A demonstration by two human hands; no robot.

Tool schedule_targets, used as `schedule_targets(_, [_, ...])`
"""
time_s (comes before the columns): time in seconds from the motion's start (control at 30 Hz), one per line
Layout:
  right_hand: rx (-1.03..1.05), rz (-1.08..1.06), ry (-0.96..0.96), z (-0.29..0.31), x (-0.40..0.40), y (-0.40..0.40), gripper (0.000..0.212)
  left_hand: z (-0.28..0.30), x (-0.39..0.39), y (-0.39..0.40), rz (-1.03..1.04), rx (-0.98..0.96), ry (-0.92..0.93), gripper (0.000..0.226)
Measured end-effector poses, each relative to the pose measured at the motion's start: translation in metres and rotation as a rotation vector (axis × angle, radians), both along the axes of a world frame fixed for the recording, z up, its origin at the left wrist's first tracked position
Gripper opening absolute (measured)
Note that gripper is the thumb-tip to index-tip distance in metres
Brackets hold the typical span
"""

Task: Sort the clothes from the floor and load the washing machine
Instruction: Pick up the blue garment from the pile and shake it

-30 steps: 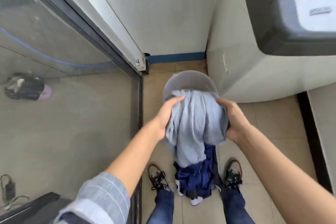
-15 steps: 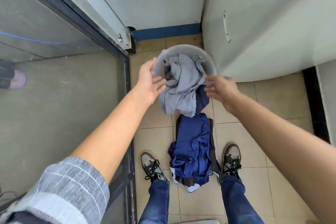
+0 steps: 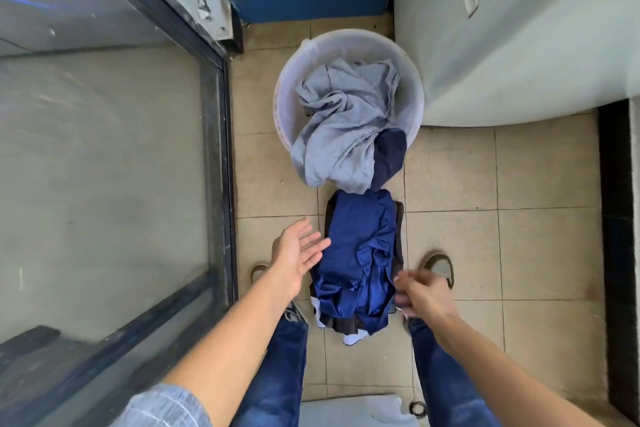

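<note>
Blue clothes lie lengthwise toward the basket — both hands' fingers loose, empty.

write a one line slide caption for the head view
Both hands, left and right, reach toward blue clothes below a tub.

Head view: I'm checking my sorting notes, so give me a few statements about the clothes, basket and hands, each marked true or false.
1. The grey garment hangs over the rim of the basket. True.
2. The left hand grips the blue clothes. False: it is open and holds nothing.
3. The blue clothes lie on the floor between the shoes. True.
4. The basket is empty. False: it holds the grey garment and a dark piece.
</note>
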State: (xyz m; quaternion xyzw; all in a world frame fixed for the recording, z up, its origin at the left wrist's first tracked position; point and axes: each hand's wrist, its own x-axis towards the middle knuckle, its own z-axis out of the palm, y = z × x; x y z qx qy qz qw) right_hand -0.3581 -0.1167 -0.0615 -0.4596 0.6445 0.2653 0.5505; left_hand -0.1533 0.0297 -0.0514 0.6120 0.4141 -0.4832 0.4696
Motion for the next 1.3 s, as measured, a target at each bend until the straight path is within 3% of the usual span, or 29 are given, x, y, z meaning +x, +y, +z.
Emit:
schedule_targets(0.07, [-0.161,0.221,-0.050,-0.015,0.032,-0.011,0.035,-0.022,0.015,-0.014,-0.091,0.002,-0.077,0.041])
schedule_targets(0.13, [-0.252,0.265,-0.092,-0.026,0.072,-0.026,0.056,-0.045,0.033,-0.027,-0.189,0.001,-0.165,0.068])
schedule_targets(0.23, [-0.060,-0.058,-0.122,-0.052,0.131,-0.051,0.079,-0.085,0.062,-0.041,-0.243,0.003,-0.273,0.108])
schedule_targets(0.3, [0.064,-0.185,-0.181,-0.071,0.155,-0.063,0.096,-0.109,0.077,-0.043,-0.244,-0.009,-0.258,0.101])
schedule_targets(0.4, [0.125,-0.286,-0.292,-0.092,0.171,-0.071,0.073,-0.124,0.086,-0.039,-0.282,-0.076,-0.212,0.044])
schedule_targets(0.43, [0.123,-0.317,-0.306,-0.096,0.172,-0.072,0.064,-0.126,0.084,-0.038,-0.317,-0.090,-0.211,0.035])
schedule_targets(0.57, [0.065,-0.347,-0.241,-0.088,0.178,-0.071,0.036,-0.109,0.076,-0.038,-0.588,-0.078,-0.298,0.030])
schedule_targets(0.67, [0.198,-0.254,-0.226,-0.064,0.194,-0.072,0.024,-0.080,0.082,-0.051,-0.608,-0.069,-0.384,0.026])
schedule_targets(0.73, [0.254,-0.308,-0.357,-0.048,0.214,-0.085,0.025,-0.063,0.097,-0.068,-0.608,-0.101,-0.538,0.029])
schedule_targets(0.8, [0.264,-0.498,-0.543,-0.042,0.235,-0.105,0.028,-0.053,0.120,-0.088,-0.643,-0.127,-0.725,0.022])
schedule_targets(0.87, [0.212,-0.594,-0.599,-0.042,0.250,-0.123,0.031,-0.047,0.145,-0.104,-0.703,-0.126,-0.771,0.017])
schedule_targets(0.93, [0.076,-0.477,-0.502,-0.046,0.253,-0.130,0.028,-0.044,0.160,-0.113,-0.771,-0.026,-0.714,0.052])
schedule_targets(1.0, [-0.063,-0.271,-0.408,-0.053,0.241,-0.125,0.018,-0.046,0.158,-0.114,-0.806,0.031,-0.674,0.064])
schedule_targets(1.1, [-0.145,-0.109,-0.379,-0.060,0.209,-0.099,0.013,-0.053,0.129,-0.103,-0.826,0.026,-0.687,0.039])
schedule_targets(1.17, [-0.155,-0.084,-0.330,-0.074,0.175,-0.079,0.017,-0.057,0.099,-0.089,-0.732,-0.009,-0.692,0.024])
schedule_targets(1.23, [-0.119,-0.074,-0.205,-0.096,0.133,-0.056,0.018,-0.068,0.067,-0.069,-0.625,-0.033,-0.699,0.009])
schedule_targets(1.3, [-0.022,-0.052,-0.044,-0.118,0.092,-0.036,0.019,-0.077,0.037,-0.046,-0.550,-0.019,-0.684,0.010])
